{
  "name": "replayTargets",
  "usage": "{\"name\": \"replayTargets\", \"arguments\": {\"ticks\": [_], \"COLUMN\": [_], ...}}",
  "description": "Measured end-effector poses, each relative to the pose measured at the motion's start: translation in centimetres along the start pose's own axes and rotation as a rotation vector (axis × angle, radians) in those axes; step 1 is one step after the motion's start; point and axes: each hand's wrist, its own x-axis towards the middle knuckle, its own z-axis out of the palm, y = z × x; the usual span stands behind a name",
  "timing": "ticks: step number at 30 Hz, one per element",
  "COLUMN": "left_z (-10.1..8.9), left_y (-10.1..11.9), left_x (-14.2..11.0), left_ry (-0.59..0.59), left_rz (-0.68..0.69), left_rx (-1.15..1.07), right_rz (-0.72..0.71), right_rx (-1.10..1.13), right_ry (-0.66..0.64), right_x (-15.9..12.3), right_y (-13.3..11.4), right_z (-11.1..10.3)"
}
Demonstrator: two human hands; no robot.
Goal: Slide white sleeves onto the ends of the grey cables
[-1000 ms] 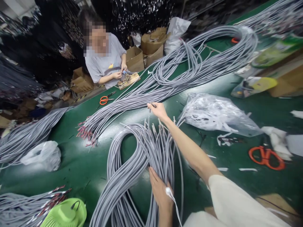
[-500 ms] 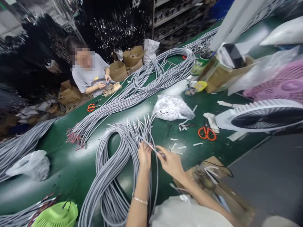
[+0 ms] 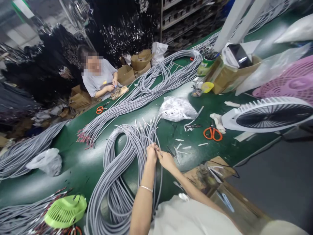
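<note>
Pinched in the left hand [image 3: 151, 154], a gray cable [image 3: 147, 140] runs from the coiled bundle [image 3: 122, 156] near the worktop's near edge; the right hand [image 3: 166, 159] meets it at the fingertips, its own hold hidden, so I cannot tell. Farther from that edge, a clear bag [image 3: 178, 109] holds white strips. Closer to the worktop's far edge, a green can [image 3: 203, 69] carries tools, just beside a cardboard box [image 3: 247, 74] with a black object [image 3: 239, 55]. The bundle's lowest loops are cut off.
</note>
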Motion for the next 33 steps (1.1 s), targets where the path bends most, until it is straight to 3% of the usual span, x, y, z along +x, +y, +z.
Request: {"name": "replayTargets", "arguments": {"ticks": [5, 13, 18, 20, 22, 24, 27, 29, 33], "left_z": [2.4, 2.4, 0.7, 0.1, -0.1, -0.3, -1.3, -2.8, -6.8], "left_y": [-1.4, -3.9, -2.0, -1.2, -0.9, -1.2, -1.9, -2.3, -3.5], "left_x": [0.4, -0.6, 1.2, 1.8, 1.9, 1.6, 0.6, -0.2, -2.7], "left_ry": [0.022, 0.032, 0.069, -0.003, -0.096, -0.144, -0.113, -0.065, -0.013], "left_rz": [-0.127, -0.171, -0.102, -0.117, -0.155, -0.172, -0.129, -0.09, -0.03], "left_rx": [0.022, 0.15, 0.269, 0.332, 0.4, 0.453, 0.481, 0.481, 0.461], "right_rz": [0.034, 0.062, -0.068, -0.044, 0.004, -0.04, -0.209, -0.282, -0.325], "right_rx": [-0.018, -0.081, 0.097, 0.163, 0.169, 0.173, 0.194, 0.177, 0.043], "right_ry": [0.037, 0.076, 0.106, 0.142, 0.195, 0.222, 0.245, 0.244, 0.111], "right_x": [-0.5, -2.5, -8.7, -10.1, -9.5, -6.7, -0.4, 3.9, 10.7], "right_y": [2.1, 4.9, 9.0, 10.7, 11.2, 9.8, 3.9, -1.3, -10.1], "right_z": [-0.9, -0.1, 0.6, -0.2, -1.9, -3.8, -5.6, -5.6, -3.3]}}
